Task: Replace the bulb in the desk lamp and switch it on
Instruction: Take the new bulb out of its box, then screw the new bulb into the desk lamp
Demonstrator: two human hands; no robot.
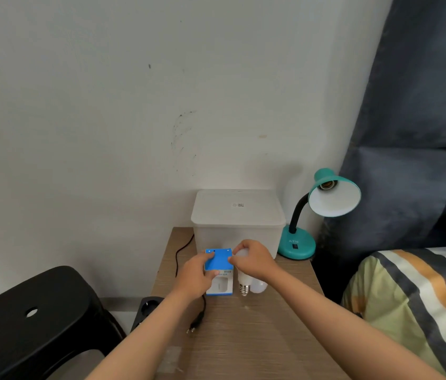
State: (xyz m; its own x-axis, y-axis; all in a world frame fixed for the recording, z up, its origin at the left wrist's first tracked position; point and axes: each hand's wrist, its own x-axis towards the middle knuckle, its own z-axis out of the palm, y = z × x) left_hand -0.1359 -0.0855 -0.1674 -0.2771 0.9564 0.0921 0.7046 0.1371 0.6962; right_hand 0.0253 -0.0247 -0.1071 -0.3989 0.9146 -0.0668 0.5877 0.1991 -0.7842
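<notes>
A teal desk lamp [297, 246] stands at the table's back right, its shade [334, 197] tilted toward me with a bare socket inside. My left hand [195, 275] grips a blue and white bulb box [219, 272] lying on the wooden table [243, 338]. My right hand [254, 260] holds a white bulb [243, 281] just right of the box, its screw base pointing toward me. A second white bulb [259, 287] lies on the table beside it, partly hidden by my right hand.
A translucent lidded plastic box [238, 218] stands behind my hands. The lamp's black cord and unplugged plug [195, 323] lie on the table's left part. A black stool [32, 314] and a power strip [148, 307] are to the left; a bed with a striped cover [419, 303] is to the right.
</notes>
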